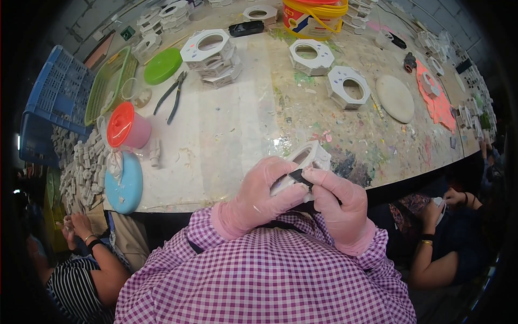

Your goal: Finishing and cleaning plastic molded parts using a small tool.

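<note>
Close to my body, at the table's near edge, I hold a white octagonal frame [321,156] with a round opening. My left hand [253,191], in a thin pink glove, is closed around its near left side. My right hand [342,205], gloved alike, pinches a small dark strip [300,177] against the frame. I cannot tell what the strip is made of. The fingers partly cover the frame. Two similar white octagonal pieces, an upright one [348,88] and another [311,57], stand beyond my hands.
A stack of octagonal pieces [208,48], pliers [171,97], a pink tub with red lid [127,127] and a blue disc [123,183] are on the left. White parts [81,167] heap beside a blue crate [59,86]. A yellow-red bucket [313,21] stands behind. Co-workers sit on both sides.
</note>
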`<state>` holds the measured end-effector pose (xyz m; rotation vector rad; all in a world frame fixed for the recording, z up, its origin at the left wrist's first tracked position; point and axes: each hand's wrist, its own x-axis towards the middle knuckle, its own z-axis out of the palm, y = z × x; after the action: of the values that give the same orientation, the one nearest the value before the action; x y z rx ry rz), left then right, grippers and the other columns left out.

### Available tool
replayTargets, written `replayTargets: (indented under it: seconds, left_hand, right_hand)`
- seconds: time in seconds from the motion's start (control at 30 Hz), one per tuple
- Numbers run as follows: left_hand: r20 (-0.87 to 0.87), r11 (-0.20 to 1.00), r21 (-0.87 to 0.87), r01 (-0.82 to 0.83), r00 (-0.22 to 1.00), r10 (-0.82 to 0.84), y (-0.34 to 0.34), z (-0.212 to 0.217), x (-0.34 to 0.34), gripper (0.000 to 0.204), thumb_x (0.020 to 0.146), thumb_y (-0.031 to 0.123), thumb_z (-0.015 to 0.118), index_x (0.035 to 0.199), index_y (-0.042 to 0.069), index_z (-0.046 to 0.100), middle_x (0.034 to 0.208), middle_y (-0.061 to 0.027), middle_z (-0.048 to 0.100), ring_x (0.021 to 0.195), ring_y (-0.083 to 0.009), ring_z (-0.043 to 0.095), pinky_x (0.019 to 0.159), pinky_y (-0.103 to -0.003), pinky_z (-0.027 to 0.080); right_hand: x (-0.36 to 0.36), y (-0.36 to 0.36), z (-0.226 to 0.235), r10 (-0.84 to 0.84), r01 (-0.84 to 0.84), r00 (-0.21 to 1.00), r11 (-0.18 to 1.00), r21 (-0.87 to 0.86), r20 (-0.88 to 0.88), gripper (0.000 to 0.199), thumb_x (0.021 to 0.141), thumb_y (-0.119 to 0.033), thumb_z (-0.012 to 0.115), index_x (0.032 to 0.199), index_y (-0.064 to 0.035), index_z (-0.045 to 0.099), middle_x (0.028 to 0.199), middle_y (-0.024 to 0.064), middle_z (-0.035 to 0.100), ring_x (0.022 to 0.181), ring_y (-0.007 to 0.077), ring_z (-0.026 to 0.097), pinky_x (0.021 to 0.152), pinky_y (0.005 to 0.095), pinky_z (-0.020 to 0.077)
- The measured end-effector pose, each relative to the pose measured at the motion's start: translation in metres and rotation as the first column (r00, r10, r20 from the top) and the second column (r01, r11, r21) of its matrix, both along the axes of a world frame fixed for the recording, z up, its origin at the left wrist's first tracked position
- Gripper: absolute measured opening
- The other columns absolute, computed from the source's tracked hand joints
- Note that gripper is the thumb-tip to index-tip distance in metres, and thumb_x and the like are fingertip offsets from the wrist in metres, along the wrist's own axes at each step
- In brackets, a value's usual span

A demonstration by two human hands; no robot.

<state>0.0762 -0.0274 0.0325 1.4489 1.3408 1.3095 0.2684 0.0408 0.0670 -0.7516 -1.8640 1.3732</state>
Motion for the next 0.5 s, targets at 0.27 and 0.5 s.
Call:
replayTargets:
  seconds: [0.27, 0.5]
  left_hand:
    - [-0.028, 0.996, 0.079, 0.03, 0.999, -0.028, -0.001, 0.0012, 0.0015, 0.039, 0.092, 0.036, 0.066, 0.107, 0.0, 0.066, 0.094, -0.0092, 0.062, 0.084, -0.02, 0.058, 0.076, -0.034, 0.047]
    - [-0.041, 0.997, 0.078, -0.015, 0.999, 0.019, -0.0017, -0.0027, 0.0034, 0.039, 0.089, 0.036, 0.072, 0.107, 0.002, 0.069, 0.093, -0.012, 0.065, 0.085, -0.0253, 0.061, 0.078, -0.036, 0.048]
  right_hand:
    - [0.0024, 0.0051, -0.0031, -0.072, 0.073, 0.996, 0.997, 0.027, -0.05, 0.027, 0.095, 0.008, 0.061, 0.119, 0.0018, 0.072, 0.105, 0.0142, 0.077, 0.092, 0.0157, 0.073, 0.081, 0.0275, 0.0573]
    - [-0.0001, -0.0024, -0.0039, -0.05, 0.051, 0.999, 0.998, 0.041, -0.02, 0.027, 0.095, 0.008, 0.061, 0.119, 0.0014, 0.072, 0.104, 0.0152, 0.077, 0.091, 0.0178, 0.075, 0.08, 0.0279, 0.0575]
